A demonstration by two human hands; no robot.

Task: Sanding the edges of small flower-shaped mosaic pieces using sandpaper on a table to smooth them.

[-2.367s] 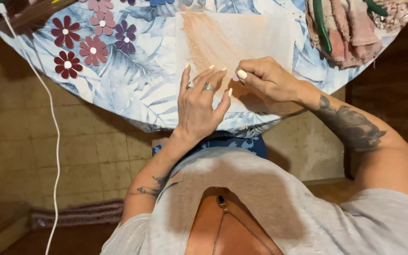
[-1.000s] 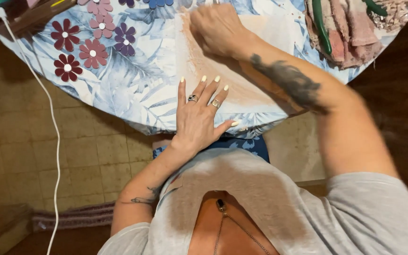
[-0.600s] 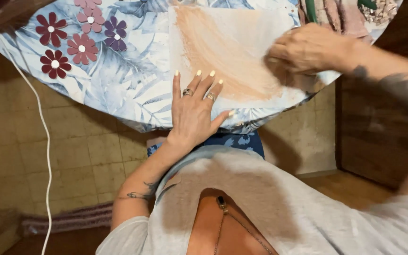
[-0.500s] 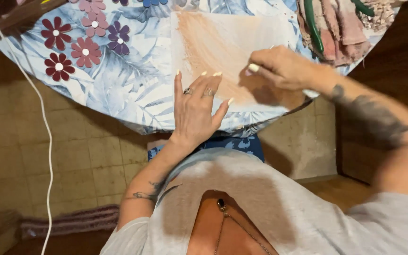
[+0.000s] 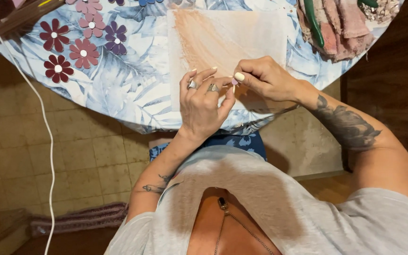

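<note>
Leaf-printed blue cloth [image 5: 119,85] covered the round table. Over its orange-smeared white sheet [image 5: 260,33], near the table's near edge, a small purple piece [image 5: 234,81] sat pinched in the right hand [image 5: 265,78]; the left hand [image 5: 203,101], fingers curled, touched it. Paper flowers [image 5: 83,40] lay far left.

The tablecloth [image 5: 119,80] is pale blue and white with a leaf print, and a white sheet [image 5: 242,33] on it is smeared peach-orange. Maroon, pink and purple flower cutouts [image 5: 79,40] have white centres. A small piece [image 5: 234,81] pinched between the fingers is pinkish-purple.
</note>
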